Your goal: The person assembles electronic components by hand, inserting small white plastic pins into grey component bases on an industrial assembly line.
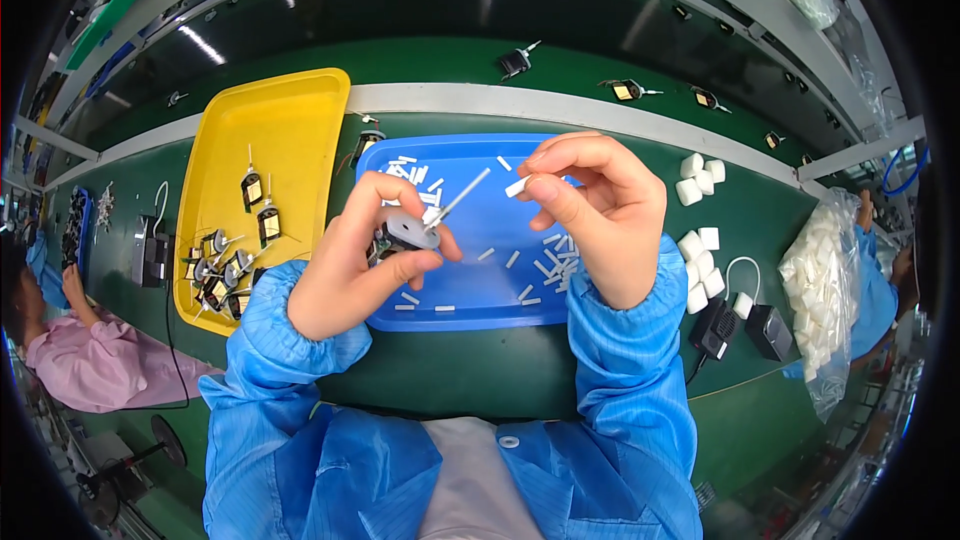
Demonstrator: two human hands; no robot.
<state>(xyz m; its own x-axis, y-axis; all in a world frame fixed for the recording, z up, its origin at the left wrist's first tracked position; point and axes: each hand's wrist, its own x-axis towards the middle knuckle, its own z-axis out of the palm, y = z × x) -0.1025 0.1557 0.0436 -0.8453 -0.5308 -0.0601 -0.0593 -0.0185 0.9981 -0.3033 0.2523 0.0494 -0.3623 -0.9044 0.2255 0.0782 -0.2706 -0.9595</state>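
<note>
My left hand [345,275] is closed round a small motor [408,230] with a grey face. Its thin pale shaft points up and to the right. Between thumb and fingertips, my right hand [605,215] pinches a short white tube [517,187], a little apart from the shaft's tip. Both hands are over a blue tray [470,315], where many loose white tubes [556,265] lie scattered and heaped. To the left, a yellow tray [285,110] holds several similar motors [215,292], most of them heaped in its near end.
White foam-like blocks [698,270] sit right of the blue tray, beside black adapters [715,328] with cables. A clear bag of white pieces [825,280] stands farther right. Beyond a pale rail [440,98], motors [516,62] lie on a green belt. Other people sit at both sides.
</note>
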